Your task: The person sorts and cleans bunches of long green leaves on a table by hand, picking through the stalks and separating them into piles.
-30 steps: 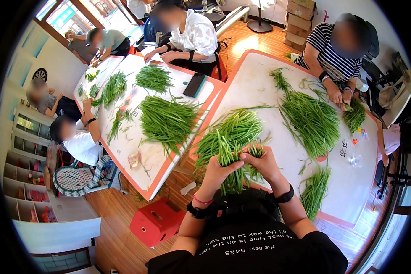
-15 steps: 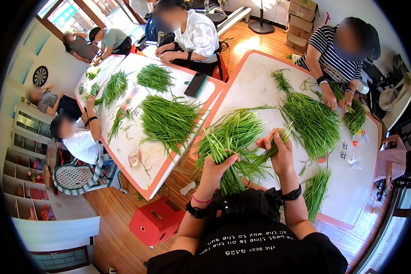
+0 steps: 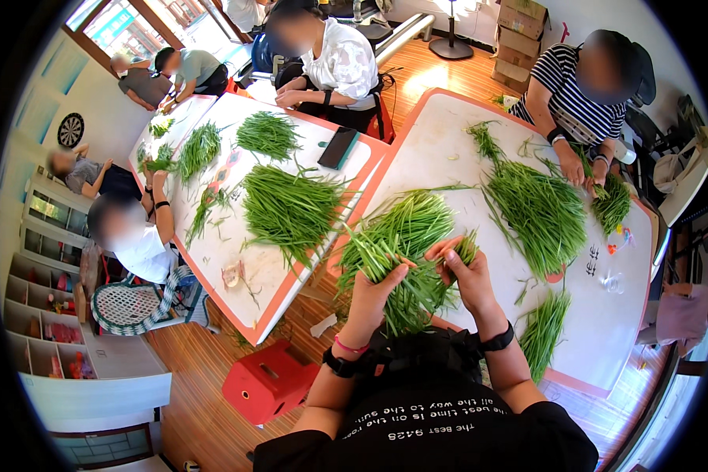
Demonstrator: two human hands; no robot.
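My left hand [image 3: 374,289] grips a thick bundle of long green stalks [image 3: 405,236] at the near edge of the white table with an orange rim [image 3: 440,141]. My right hand [image 3: 466,271] pinches a small bunch of the same green stalks [image 3: 466,248] beside it, fingers closed on them. The two hands are a short way apart over the front pile. A smaller trimmed heap of stalks [image 3: 544,330] lies to the right of my right wrist.
A big pile of greens [image 3: 539,208] lies farther right, where a person in a striped shirt [image 3: 578,94] sorts another bunch. A second table [image 3: 236,259] at left holds more heaps, with several people around it. A red stool [image 3: 269,381] stands on the wooden floor.
My right hand has pulled a small bunch away from the main bundle and moved right and up. My left hand keeps hold of the large bundle.
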